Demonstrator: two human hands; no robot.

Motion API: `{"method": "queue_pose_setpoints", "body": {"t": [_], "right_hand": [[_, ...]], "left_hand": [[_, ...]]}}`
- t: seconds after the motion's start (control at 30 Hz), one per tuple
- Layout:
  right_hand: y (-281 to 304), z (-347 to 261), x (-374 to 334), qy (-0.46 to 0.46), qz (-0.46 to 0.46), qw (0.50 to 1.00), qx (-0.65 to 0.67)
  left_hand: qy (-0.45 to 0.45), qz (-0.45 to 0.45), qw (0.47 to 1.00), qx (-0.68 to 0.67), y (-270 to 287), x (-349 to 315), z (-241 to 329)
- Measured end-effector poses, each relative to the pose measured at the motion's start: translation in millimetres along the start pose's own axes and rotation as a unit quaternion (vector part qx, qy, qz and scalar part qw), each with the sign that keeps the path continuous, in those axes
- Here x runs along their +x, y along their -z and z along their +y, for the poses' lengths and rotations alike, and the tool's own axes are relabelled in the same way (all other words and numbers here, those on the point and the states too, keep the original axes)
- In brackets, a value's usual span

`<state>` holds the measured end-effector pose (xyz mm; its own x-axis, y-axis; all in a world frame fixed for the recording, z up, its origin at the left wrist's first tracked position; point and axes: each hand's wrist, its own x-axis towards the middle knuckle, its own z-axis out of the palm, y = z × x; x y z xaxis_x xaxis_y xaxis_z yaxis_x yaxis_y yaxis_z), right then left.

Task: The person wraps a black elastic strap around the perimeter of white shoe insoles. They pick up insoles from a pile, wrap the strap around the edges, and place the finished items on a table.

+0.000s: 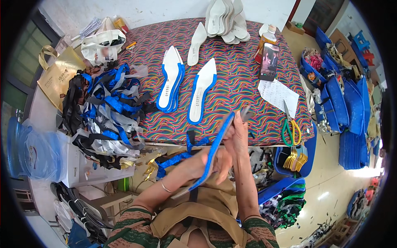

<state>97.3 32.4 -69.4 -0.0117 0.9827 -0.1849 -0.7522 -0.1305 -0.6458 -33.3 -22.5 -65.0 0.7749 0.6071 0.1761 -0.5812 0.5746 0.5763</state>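
Above my lap, a pointed shoe insole with a blue covered edge (213, 149) is held tilted, its edge towards me. My left hand (216, 164) grips its lower part, with the fingers bent around it. Near its upper end my right hand (237, 134) is closed on it, thumb up along the edge. A blurred grey piece (247, 113) sticks out beyond the right fingers; I cannot make out what it is. On the table lie a single blue-edged insole (200, 94) and, left of it, a small stack of blue-edged insoles (168, 82). A plain white insole (197, 44) lies farther back.
A patterned cloth covers the table (231, 93). Piled white insoles (225, 20) stand at the back. A tangle of blue, black and silver strips (109, 107) fills the left side. To the right are a phone (269, 62), a bottle (268, 36), paper (271, 93) and scissors (292, 131).
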Motion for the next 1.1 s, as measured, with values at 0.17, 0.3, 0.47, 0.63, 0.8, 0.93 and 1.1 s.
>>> {"method": "queue_pose_setpoints", "body": {"t": [0.17,0.3,0.47,0.63,0.8,0.93,1.1], "right_hand": [[14,-17,-3,0.112,-0.045,0.983,-0.14],[8,-33,-20,0.12,-0.079,0.953,-0.266],[3,-38,-29,0.104,-0.105,0.925,-0.351],[5,-33,-41,0.106,-0.153,0.899,-0.396],[15,-23,-32,-0.029,0.018,0.996,-0.086],[22,-7,-26,-0.059,0.071,0.996,0.002],[32,15,-30,-0.124,0.027,0.989,-0.073]], "left_hand": [[0.108,0.141,0.984,0.009,-17,-1,28],[0.105,0.151,0.981,0.063,-6,-14,21],[0.129,0.242,0.95,0.148,-24,-10,36],[0.171,0.251,0.926,0.222,-25,-5,47],[0.142,0.226,0.956,0.121,-15,-5,61],[-0.129,0.18,0.776,0.591,-6,6,58],[-0.13,0.399,0.767,0.485,38,17,78]]}}
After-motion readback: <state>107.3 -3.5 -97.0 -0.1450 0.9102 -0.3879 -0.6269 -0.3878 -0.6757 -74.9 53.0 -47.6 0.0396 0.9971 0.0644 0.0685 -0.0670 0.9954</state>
